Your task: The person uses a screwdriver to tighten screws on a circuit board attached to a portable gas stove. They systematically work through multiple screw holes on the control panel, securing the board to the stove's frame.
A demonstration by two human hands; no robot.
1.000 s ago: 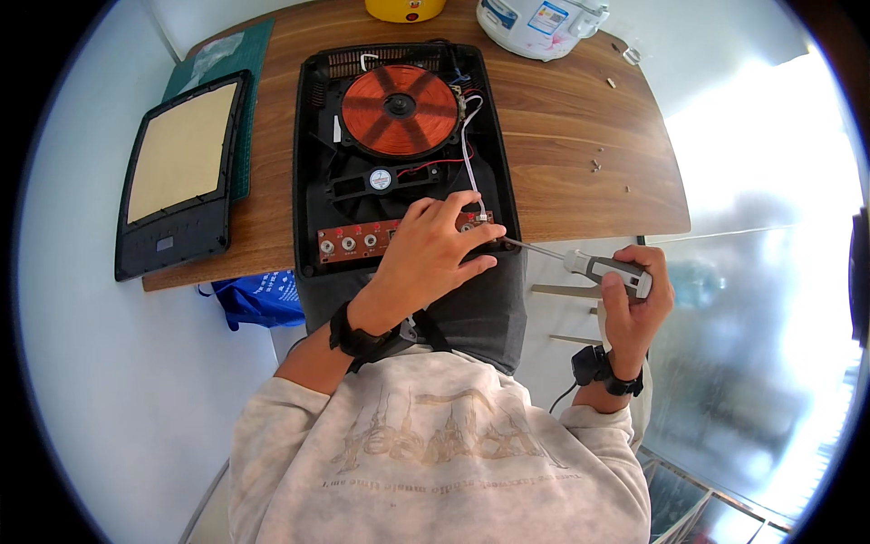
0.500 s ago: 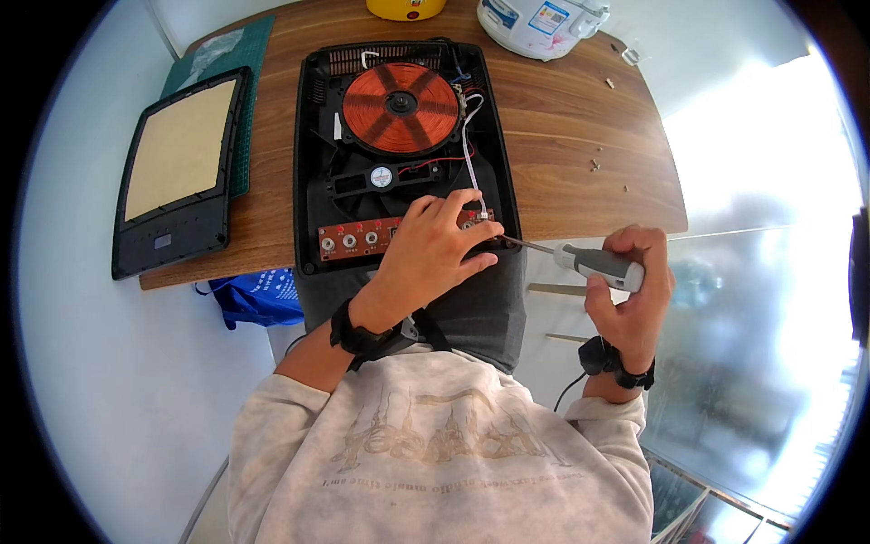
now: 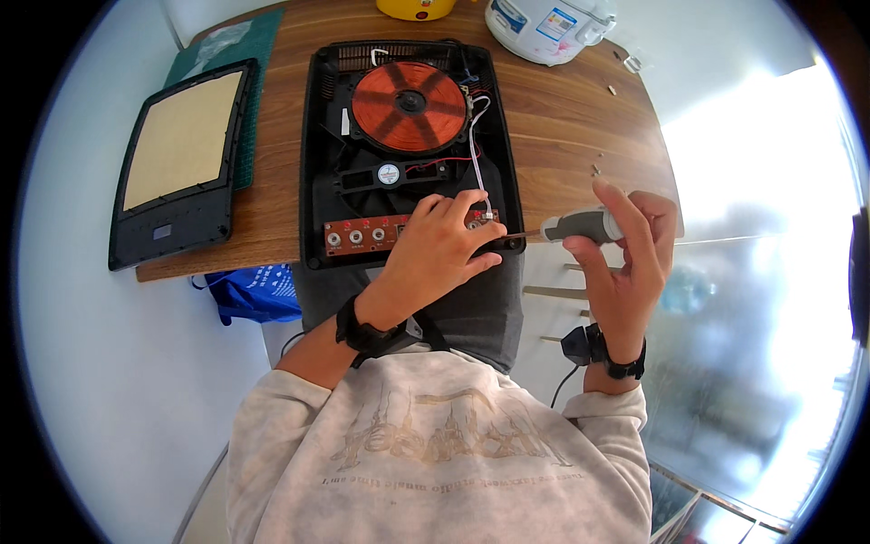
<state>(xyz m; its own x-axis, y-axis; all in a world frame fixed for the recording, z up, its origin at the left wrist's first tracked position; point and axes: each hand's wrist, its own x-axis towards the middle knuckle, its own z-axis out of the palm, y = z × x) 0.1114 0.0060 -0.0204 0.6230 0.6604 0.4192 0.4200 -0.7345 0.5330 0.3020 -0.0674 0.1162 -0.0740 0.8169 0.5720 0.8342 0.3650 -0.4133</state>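
Note:
An opened induction cooker [image 3: 509,181] lies with its black shell on the table's near edge and over my lap. Inside are a round copper coil [image 3: 437,118], a fan [image 3: 388,174] and a white cable [image 3: 478,168]. My left hand [image 3: 435,240] grips the right end of the brown circuit board [image 3: 367,234] at the shell's near side, its index finger by the screwdriver's tip. My right hand [image 3: 639,249] holds the grey and white screwdriver [image 3: 580,225] by its handle between thumb and fingers. Its shaft points left to the board's right end; the very tip is hidden.
On the left, the cooker's black top cover [image 3: 195,218] rests partly on a green cutting mat [image 3: 245,150]. A white rice cooker [image 3: 544,36] and a yellow appliance [image 3: 412,9] stand at the back. Small screws [image 3: 596,170] lie right. A black plug [image 3: 575,346] hangs beside my right wrist.
The screwdriver's handle has moved up and left and lies more level. My right fingers have shifted their hold on it. My left hand stays on the board.

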